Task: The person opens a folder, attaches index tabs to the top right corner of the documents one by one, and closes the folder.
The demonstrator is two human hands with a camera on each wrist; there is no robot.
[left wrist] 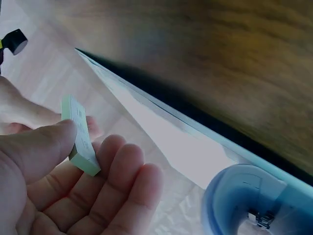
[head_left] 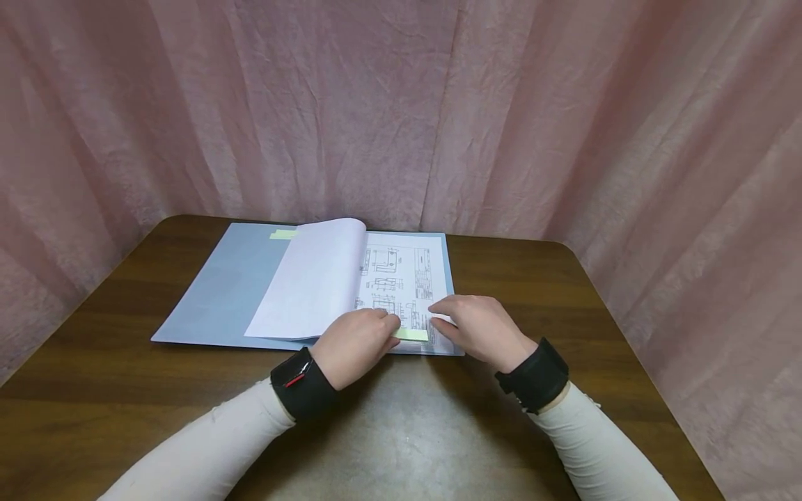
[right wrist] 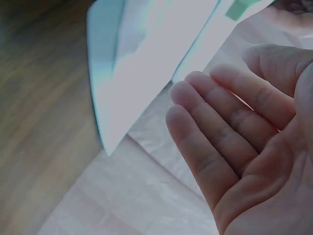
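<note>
Bare table [head_left: 626,362] is left to the right of the right hand [head_left: 482,330] and on the near side of both hands, where passage is unhindered. Just beyond the left hand [head_left: 354,348] the way is taken up by the open folder [head_left: 213,292] and its raised, curling page [head_left: 316,275]. Farther off, the table is closed in by pink curtain [head_left: 401,104] behind and at both sides.

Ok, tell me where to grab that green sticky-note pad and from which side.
Pinch the sticky-note pad across its two broad faces, coming in from the near edge of the folder. It is a thin flat block, so thumb against fingers fits, as the left hand holds it.
</note>
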